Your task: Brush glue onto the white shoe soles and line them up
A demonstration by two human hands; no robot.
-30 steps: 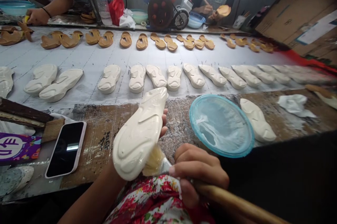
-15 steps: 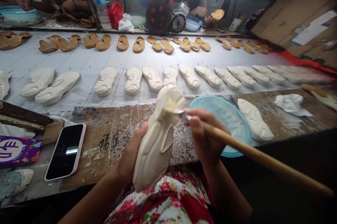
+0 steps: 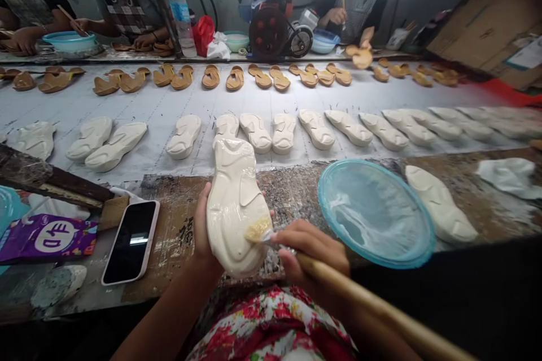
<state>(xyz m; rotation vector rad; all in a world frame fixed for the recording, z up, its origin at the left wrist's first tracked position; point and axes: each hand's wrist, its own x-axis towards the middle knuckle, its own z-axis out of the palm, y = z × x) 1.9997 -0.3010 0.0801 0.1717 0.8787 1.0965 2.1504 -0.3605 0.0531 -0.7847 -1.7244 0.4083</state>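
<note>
My left hand (image 3: pixel 206 231) is closed around the side of a cream-white shoe sole (image 3: pixel 231 208), held tilted over the table's near edge. Its top has a wet shine. A wooden-handled brush (image 3: pixel 339 279) is gripped in my right hand (image 3: pixel 315 251), its pale bristles pressed on the sole's lower right part. Right of that hand sits a light-blue basin (image 3: pixel 324 220) with a milky white liquid in it. Another white sole (image 3: pixel 440 205) lies just beyond the basin.
White soles (image 3: pixel 184 136) stand in a row across the belt, tan sandal uppers (image 3: pixel 235 78) behind them. A phone (image 3: pixel 132 242) and a purple packet (image 3: pixel 51 236) lie at left. Crumpled white cloth (image 3: pixel 508 177) is at right. Co-workers sit opposite beside a machine (image 3: pixel 271 27).
The brush has gone from the sole's far end down to its near end. The sole is turned more upright, and the view has shifted. Across the belt, a co-worker's hand has lowered a tan piece.
</note>
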